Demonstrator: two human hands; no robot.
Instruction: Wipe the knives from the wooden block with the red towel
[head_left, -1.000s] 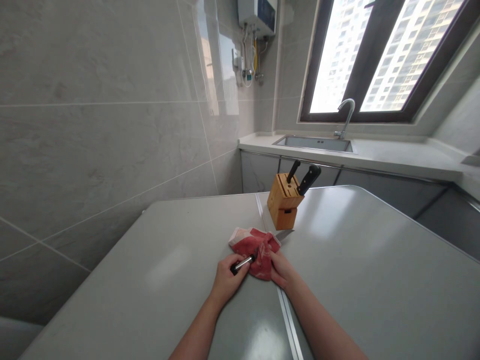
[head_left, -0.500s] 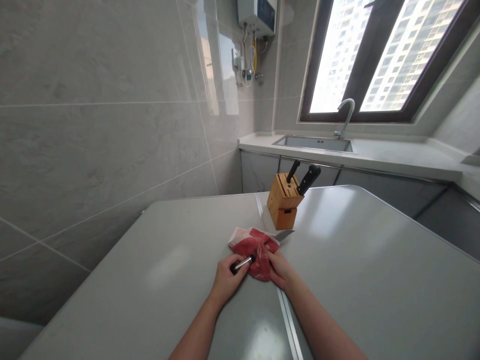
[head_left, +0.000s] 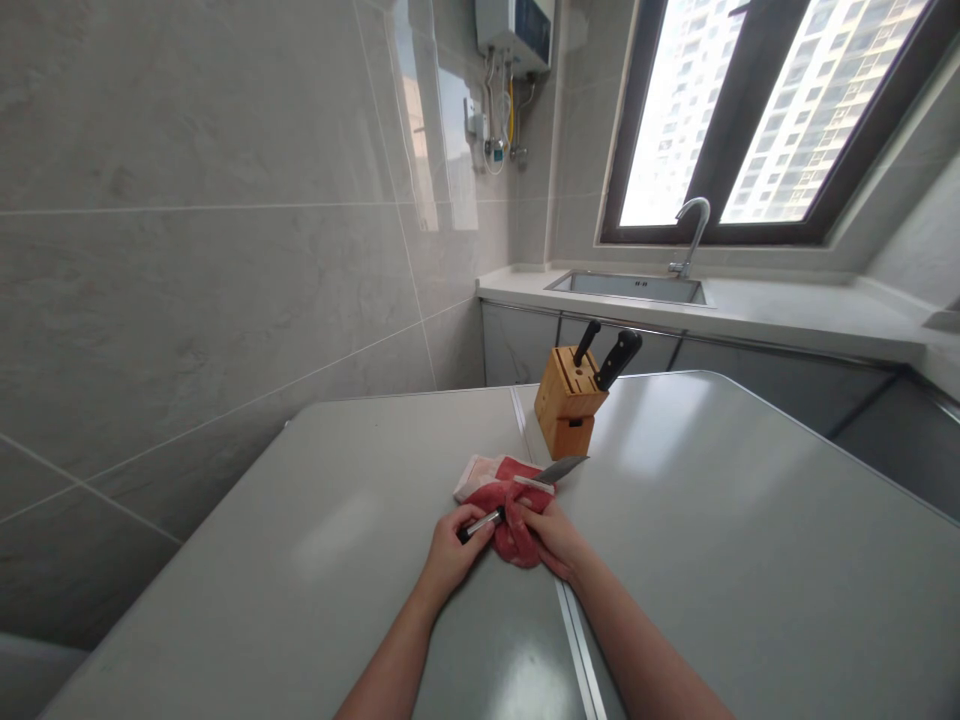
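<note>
My left hand (head_left: 450, 547) is closed around the handle of a kitchen knife (head_left: 564, 468), whose dark grip and bright metal band show by the thumb. The blade points away to the right and its front part is bare. A red and white cloth (head_left: 517, 545) is wrapped over the blade near the handle. Pressing the folded cloth around the blade, my right hand (head_left: 553, 540) is closed on it; some fingertips are hidden in the folds. Just beyond the blade tip stands a wooden knife block (head_left: 564, 405) with black-handled knives in it.
Both hands work over a pale grey table (head_left: 360, 470) with a metal seam (head_left: 574, 640) running through it. Behind it is a counter with a sink (head_left: 637, 287) and a tap (head_left: 694, 235). A tiled wall (head_left: 225, 250) rises at the left.
My right hand has shifted slightly left along the blade toward the handle, bunching the cloth. More of the blade shows now. My left hand has barely moved.
</note>
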